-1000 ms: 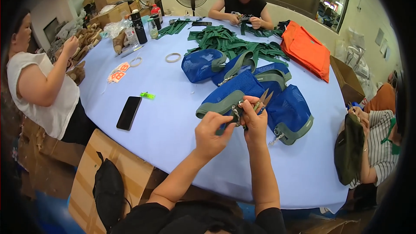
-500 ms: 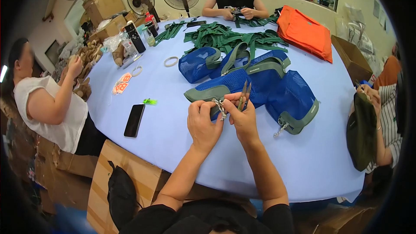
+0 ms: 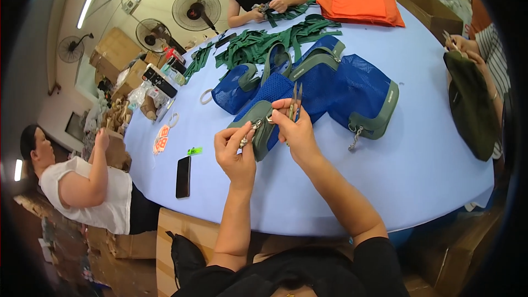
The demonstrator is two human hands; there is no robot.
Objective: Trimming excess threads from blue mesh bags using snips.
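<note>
Mesh bag [image 3: 270, 91] | left hand [image 3: 236, 154] pinching cord [image 3: 246, 135] | right hand [image 3: 296, 132] gripping snips [image 3: 298, 94] | pouches [image 3: 360, 85] crowding behind

Left hand [image 3: 237, 153] now farther from right hand [image 3: 297, 132].

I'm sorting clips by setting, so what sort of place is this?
Probably a small bag workshop: several blue mesh bags and a heap of green strips lie on the table, with co-workers around it.

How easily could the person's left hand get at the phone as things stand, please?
Probably yes: the phone lies to the left of the left hand, with nothing seen standing between them, though the hand would likely have to release the cord.
</note>
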